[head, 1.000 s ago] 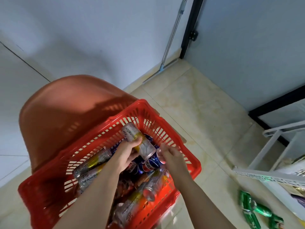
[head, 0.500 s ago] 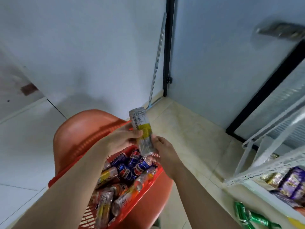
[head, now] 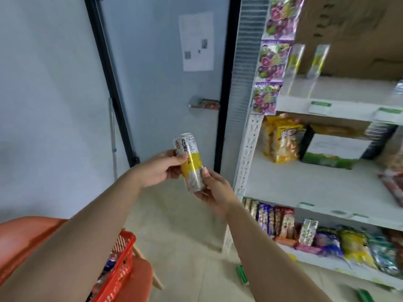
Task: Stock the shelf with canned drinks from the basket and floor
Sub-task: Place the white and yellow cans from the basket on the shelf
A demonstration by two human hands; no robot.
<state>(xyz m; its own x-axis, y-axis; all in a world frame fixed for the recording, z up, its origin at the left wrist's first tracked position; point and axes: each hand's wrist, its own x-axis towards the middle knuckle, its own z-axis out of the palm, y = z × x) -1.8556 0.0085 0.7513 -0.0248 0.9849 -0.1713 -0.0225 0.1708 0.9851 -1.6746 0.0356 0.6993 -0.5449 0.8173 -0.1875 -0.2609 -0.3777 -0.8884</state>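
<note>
A tall silver and yellow can (head: 191, 161) stands upright in the air in front of me, left of the white shelf (head: 290, 182). My left hand (head: 160, 168) grips its upper half from the left. My right hand (head: 214, 188) holds its lower end from below and right. The red basket (head: 122, 264) with more cans sits on an orange chair (head: 19, 238) at the bottom left, mostly hidden by my left arm. Green cans (head: 242, 274) lie on the floor by the shelf's foot.
The middle shelf board has a bare stretch beside yellow snack bags (head: 281, 138) and a boxed item (head: 333, 151). Snack packets (head: 327, 238) fill the lower board. A grey door (head: 165, 83) with a handle stands behind the can. Tiled floor lies between chair and shelf.
Both hands lifted the can out of the basket and carried it up and to the right toward the shelf. My view swung from the basket to the shelf.
</note>
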